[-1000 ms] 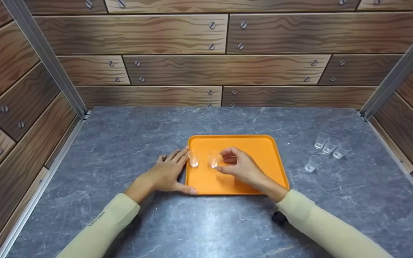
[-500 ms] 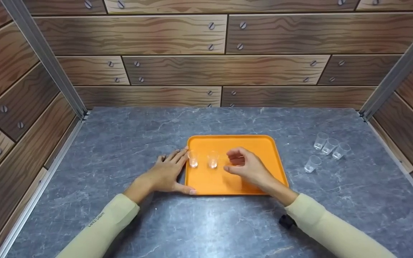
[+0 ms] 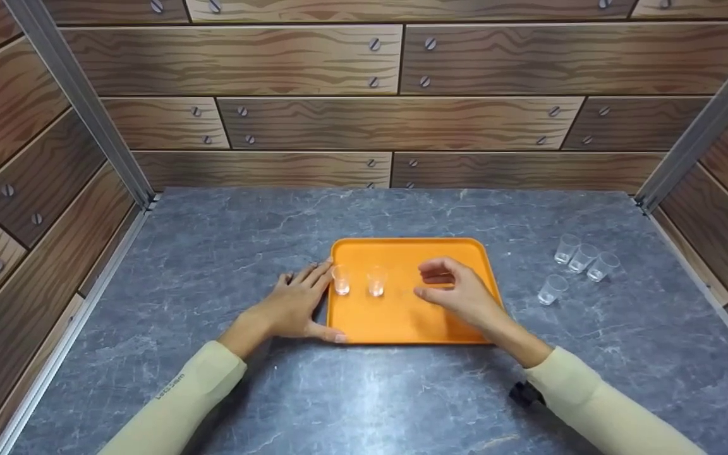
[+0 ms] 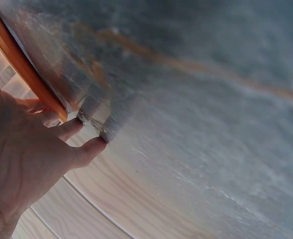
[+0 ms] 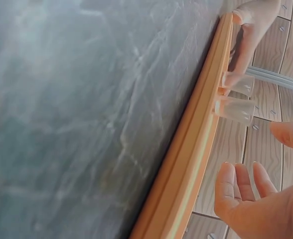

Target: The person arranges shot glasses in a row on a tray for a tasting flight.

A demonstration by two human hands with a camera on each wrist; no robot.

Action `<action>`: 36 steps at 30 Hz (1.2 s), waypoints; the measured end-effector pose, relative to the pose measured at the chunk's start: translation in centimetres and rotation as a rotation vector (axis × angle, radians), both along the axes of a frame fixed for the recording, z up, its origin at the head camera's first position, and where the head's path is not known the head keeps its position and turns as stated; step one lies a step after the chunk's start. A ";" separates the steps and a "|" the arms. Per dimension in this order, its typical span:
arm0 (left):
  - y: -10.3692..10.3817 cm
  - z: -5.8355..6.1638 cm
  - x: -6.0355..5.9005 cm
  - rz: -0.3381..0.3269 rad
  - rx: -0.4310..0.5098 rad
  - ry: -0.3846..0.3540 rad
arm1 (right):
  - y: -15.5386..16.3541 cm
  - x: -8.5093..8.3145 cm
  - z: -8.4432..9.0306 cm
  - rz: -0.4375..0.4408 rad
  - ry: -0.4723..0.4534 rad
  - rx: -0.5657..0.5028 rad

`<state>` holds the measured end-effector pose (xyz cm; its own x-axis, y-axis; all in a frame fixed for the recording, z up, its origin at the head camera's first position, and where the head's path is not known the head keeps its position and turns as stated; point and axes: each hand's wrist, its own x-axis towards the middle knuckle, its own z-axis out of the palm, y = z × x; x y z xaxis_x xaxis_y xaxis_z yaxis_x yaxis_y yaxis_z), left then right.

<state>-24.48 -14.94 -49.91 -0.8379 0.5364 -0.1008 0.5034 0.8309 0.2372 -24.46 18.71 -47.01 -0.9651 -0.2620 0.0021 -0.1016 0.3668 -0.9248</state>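
An orange tray (image 3: 402, 319) lies on the table, bearing two small clear cups. The left cup (image 3: 341, 281) stands near the tray's left rim; the second cup (image 3: 376, 282) stands a little to its right. My left hand (image 3: 294, 303) is spread flat along the tray's left side, with fingers and thumb touching its rim. Over the tray's right half hovers my right hand (image 3: 459, 294), thumb and fingers apart and nothing between them. In the right wrist view, that hand (image 5: 261, 194) is plainly separate from the nearer cup (image 5: 236, 109).
Several more clear cups stand on the table right of the tray: a tight row including a middle cup (image 3: 582, 258), plus a single cup (image 3: 552, 289) nearer me. Wood-patterned walls (image 3: 402, 123) enclose the grey marbled table (image 3: 244, 227) at the back and sides.
My right hand has let go of the second cup and moved right, away from it. That cup stays standing on the tray. My left hand has not moved.
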 end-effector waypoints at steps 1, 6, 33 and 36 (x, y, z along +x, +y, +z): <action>0.0 0.0 0.0 0.000 0.000 0.001 | 0.2 0.1 0.0 0.002 0.005 -0.004; 0.0 0.1 0.0 -0.003 0.002 -0.005 | 1.0 0.4 0.0 0.003 0.026 -0.030; 0.0 0.3 0.0 0.002 0.018 -0.022 | 6.7 2.1 0.4 -0.090 0.053 -0.051; 0.0 0.3 0.0 0.003 0.016 -0.021 | 7.3 2.4 0.5 -0.102 0.063 -0.047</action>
